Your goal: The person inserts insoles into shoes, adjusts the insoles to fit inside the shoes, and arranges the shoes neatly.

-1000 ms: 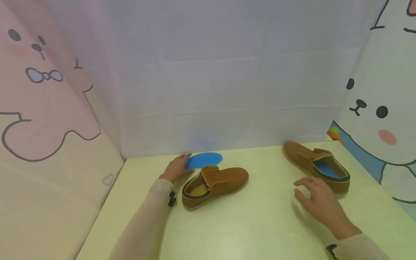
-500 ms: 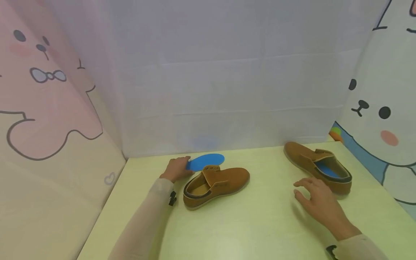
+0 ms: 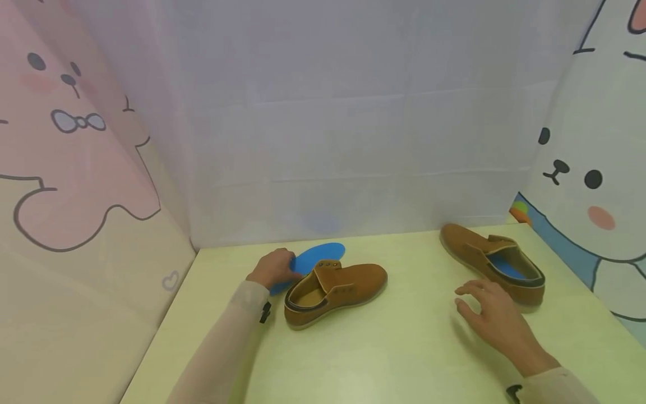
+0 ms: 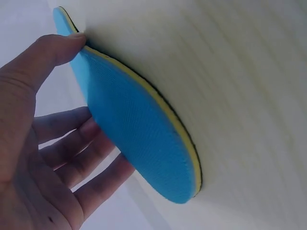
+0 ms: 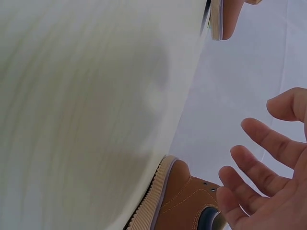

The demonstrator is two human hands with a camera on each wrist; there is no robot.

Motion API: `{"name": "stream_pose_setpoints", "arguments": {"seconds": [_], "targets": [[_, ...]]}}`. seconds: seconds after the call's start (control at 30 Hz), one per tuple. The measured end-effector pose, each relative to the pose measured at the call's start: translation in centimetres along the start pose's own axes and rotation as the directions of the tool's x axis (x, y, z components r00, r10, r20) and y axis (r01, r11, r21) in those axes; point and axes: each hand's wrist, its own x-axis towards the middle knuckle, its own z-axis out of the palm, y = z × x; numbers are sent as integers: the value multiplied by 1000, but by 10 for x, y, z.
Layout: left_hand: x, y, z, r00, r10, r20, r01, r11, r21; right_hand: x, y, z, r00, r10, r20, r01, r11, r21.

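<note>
My left hand (image 3: pixel 275 268) grips a blue insole (image 3: pixel 319 257) behind the left brown shoe (image 3: pixel 355 283). In the left wrist view, the thumb presses one long edge of the insole (image 4: pixel 134 120) and the fingers touch the opposite edge; a yellow layer and dark underside show along its side. The left shoe points right, its opening showing a tan inside, and it hides part of the insole. My right hand (image 3: pixel 497 322) hovers with loosely bent fingers, holding nothing, just in front of the right brown shoe (image 3: pixel 466 247). A blue insole (image 3: pixel 507 266) lies inside that shoe.
Both shoes stand on a pale yellow table (image 3: pixel 393 348). A whitish curtain (image 3: pixel 353 140) rises along the table's back edge. Cloth with cartoon animals hangs on the left (image 3: pixel 91 168) and right (image 3: pixel 595 224) sides.
My left hand's grip on the insole has shifted along it, and the insole has turned more diagonal, its near end now showing below the hand. The right hand and both shoes stay put.
</note>
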Motion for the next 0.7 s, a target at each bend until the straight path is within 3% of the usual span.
{"name": "stream_pose_setpoints", "arguments": {"seconds": [0.23, 0.5, 0.7], "targets": [[-2, 1, -3, 999, -28, 17, 28, 999, -17, -1, 1, 1, 1000, -1, 10, 1, 1000, 6], [-7, -3, -8, 998, -19, -53, 19, 1000, 2, -1, 0, 1, 1000, -10, 13, 10, 1000, 7], [-13, 2, -21, 994, -3, -108, 6, 1000, 24, -2, 0, 2, 1000, -5, 12, 5, 1000, 8]]}}
